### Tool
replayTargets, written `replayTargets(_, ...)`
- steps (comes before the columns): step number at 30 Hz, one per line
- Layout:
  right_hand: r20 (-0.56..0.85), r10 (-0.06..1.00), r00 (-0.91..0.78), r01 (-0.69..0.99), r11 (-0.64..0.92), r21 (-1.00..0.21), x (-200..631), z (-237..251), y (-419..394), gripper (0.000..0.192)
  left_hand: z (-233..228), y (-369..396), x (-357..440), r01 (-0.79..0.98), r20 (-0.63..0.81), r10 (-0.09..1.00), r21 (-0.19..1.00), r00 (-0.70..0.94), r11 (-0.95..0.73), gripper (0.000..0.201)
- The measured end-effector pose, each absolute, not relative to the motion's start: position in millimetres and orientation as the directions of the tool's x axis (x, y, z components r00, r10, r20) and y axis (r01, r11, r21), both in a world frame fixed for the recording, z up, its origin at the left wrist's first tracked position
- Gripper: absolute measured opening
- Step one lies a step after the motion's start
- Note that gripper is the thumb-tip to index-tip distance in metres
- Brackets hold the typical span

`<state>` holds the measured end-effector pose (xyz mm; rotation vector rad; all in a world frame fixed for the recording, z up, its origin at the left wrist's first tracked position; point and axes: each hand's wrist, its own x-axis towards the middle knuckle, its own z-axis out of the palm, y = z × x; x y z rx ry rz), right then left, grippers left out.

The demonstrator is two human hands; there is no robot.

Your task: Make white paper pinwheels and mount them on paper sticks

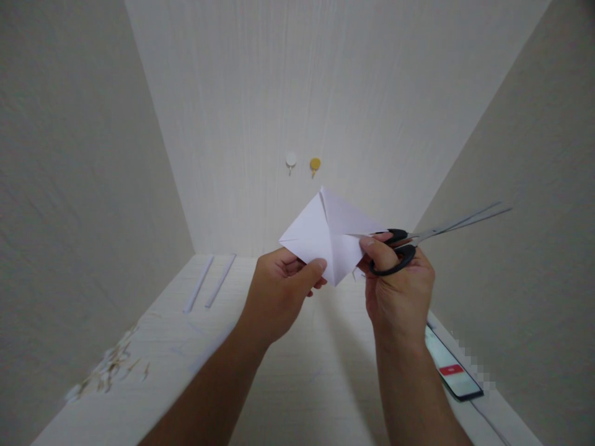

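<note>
- Left hand point(279, 291) pinches the lower left edge of a folded white paper square point(325, 235), thumb on the front, fingers curled behind.
- Paper is held up in the air above the pale wooden desk point(288, 384), in front of the pale wood-grain back wall point(325, 93); creases run from its top point down the middle, and it sits diamond-wise, one corner up.
- Right hand point(400, 291) grips the paper's right side with thumb and fingertips, and also holds black-handled steel scissors point(418, 241).
- Scissors: handles are in the right hand's fingers, blades point right and slightly up, away from the paper; blades look nearly closed, tips blurred.
- Both hands are close together, with the paper between them.
- Two thin white paper strips point(209, 282) lie on the desk far left, side by side, well apart from the hands.
- A scatter of small tan scraps point(111, 365) sits at the desk's near left edge.
- A smartphone with a lit screen and a red button point(450, 365) lies flat on the desk by the right wall, just under the right wrist.
- A white round wall hook point(290, 160) and a yellow round wall hook point(315, 164) are on the back wall, above the paper.
</note>
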<state>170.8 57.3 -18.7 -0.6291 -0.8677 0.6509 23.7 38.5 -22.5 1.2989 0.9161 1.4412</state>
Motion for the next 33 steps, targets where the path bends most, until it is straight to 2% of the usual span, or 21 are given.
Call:
replayTargets(3,0.481,0.783,0.394,-0.212,0.586,-0.782,175,-19,57,0.023,-19,40,16,-0.121,0.304,0.951,0.944,-0.045,-0.308,0.009)
replayTargets(8,0.437,0.895,0.087,-0.037,0.442,-0.896,185,-15,54,0.032,-12,38,0,0.009,0.42,0.879,0.903,-0.227,-0.43,0.007)
replayTargets(11,0.387,0.92,-0.065,0.062,0.39,-0.919,185,-13,52,0.036,-5,34,-8,0.057,0.463,0.811,0.878,-0.357,-0.476,0.007)
replayTargets(14,0.365,0.921,-0.136,0.076,0.377,-0.923,181,-14,51,0.037,0,31,-10,0.1,0.5,0.754,0.855,-0.426,-0.51,0.007)
replayTargets(17,0.388,0.921,-0.038,-0.008,0.388,-0.922,172,-17,51,0.038,1,31,-9,0.108,0.519,0.738,0.842,-0.432,-0.528,0.007)
replayTargets(20,0.416,0.884,0.215,-0.116,0.446,-0.887,161,-19,53,0.042,-3,32,-7,0.118,0.547,0.731,0.825,-0.408,-0.552,0.006)
replayTargets(23,0.426,0.826,0.37,-0.157,0.507,-0.847,152,-20,52,0.045,-6,31,-3,0.195,0.606,0.646,0.781,-0.464,-0.593,0.005)
replayTargets(26,0.415,0.855,0.311,-0.203,0.487,-0.85,144,-21,49,0.044,-8,26,4,0.239,0.627,0.58,0.759,-0.52,-0.606,0.006)
replayTargets(29,0.41,0.889,0.202,-0.24,0.451,-0.859,138,-23,45,0.037,-10,20,9,0.165,0.621,0.638,0.763,-0.456,-0.625,0.007)
replayTargets(33,0.441,0.835,0.33,-0.228,0.524,-0.821,138,-24,44,0.024,-11,19,10,0.013,0.564,0.737,0.797,-0.372,-0.604,0.007)
